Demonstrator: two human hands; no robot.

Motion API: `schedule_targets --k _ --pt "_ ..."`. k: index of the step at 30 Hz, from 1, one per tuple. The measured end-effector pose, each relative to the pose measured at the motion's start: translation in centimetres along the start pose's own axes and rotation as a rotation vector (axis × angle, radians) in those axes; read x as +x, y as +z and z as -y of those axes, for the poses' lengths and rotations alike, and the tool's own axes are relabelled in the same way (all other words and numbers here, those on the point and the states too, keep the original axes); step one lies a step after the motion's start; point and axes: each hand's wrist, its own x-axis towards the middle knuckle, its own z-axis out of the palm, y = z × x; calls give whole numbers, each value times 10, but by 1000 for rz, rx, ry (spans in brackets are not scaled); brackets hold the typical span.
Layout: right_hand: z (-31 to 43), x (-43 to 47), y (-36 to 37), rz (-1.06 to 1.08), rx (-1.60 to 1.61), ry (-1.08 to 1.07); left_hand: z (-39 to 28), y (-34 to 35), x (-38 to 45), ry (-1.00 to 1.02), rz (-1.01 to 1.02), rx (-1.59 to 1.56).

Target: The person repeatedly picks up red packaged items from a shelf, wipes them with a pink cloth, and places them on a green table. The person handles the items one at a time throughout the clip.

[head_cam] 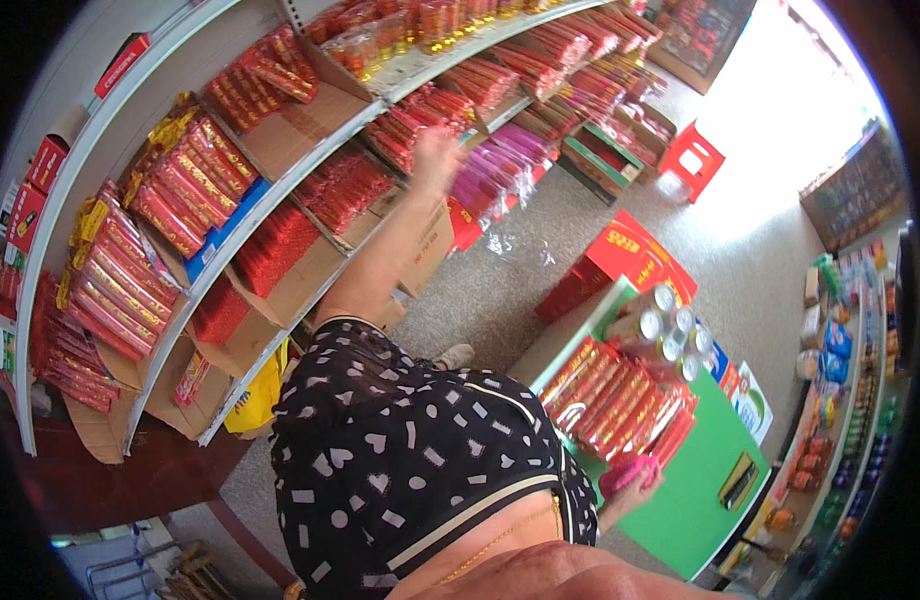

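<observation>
My left hand (437, 161), blurred, reaches out over the shelf unit at long red wrapped packets (445, 109). Whether its fingers grip one cannot be seen. Bunched in my right hand (641, 484) is a bright pink cloth (626, 474), held at the near edge of a green tabletop (662, 529). Just beyond that hand, red packets with gold print (617, 401) lie side by side in clear wrap. Several drink cans (658, 322) stand grouped behind them. Purple wrapped packets (497, 172) hang over a low box edge right of my left hand.
Curved-looking metal shelves (280, 187) on the left carry cardboard boxes of red packets. A red carton (628, 255) stands beyond the green table. Clear plastic wrap (520, 247) lies on the grey floor (460, 300). A red stool (692, 161) stands near the bright doorway; stocked shelves (820, 450) line the right.
</observation>
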Motion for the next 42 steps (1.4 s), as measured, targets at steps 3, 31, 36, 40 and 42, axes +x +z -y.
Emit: schedule_targets --k 3,31,36,40,42 --pt "18 11 -5 -189 51 73 -27 -108 99 111 -431 149" --pt "188 1 133 -237 363 -144 -85 -221 219 153 -555 60" --pt "210 15 122 -57 355 -212 -81 -121 99 298 -81 -200" --pt "233 26 113 2 415 -340 -39 -5 -36 -91 610 -280" --pt "240 25 118 17 423 -409 -15 62 -115 -290 756 -360"
